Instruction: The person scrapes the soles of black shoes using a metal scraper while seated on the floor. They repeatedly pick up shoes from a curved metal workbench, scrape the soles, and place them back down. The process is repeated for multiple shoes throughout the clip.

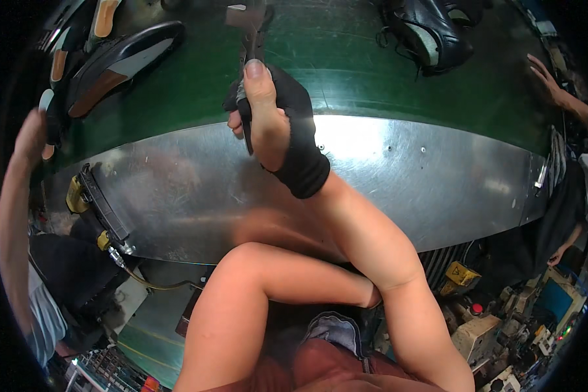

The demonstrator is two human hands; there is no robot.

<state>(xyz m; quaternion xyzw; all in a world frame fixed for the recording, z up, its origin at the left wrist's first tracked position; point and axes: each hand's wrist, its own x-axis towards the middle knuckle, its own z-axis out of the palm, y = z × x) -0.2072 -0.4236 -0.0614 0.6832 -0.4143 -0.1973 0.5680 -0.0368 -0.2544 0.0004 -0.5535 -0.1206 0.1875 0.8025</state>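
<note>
My right hand (pixel 277 124), in a black fingerless glove, is closed round a dark metal hand tool (pixel 251 40) with a blocky head; its exact kind is unclear. The thumb lies along the shaft and the head points away from me, over the green belt (pixel 333 78). My left forearm (pixel 307 268) crosses in front of my body, and its hand is hidden behind my right arm. A black shoe (pixel 134 55) lies on its side to the far left, its brown and grey underside showing. At the far right rests a black lace-up shoe (pixel 431 36).
A bare metal ledge (pixel 196 189) runs along the belt's near side. On its left end sits a black-and-yellow tool (pixel 98 202) with an air hose (pixel 150 282). Other people's arms (pixel 19 176) reach in from both sides. A yellow box (pixel 460 277) stands below the ledge, right.
</note>
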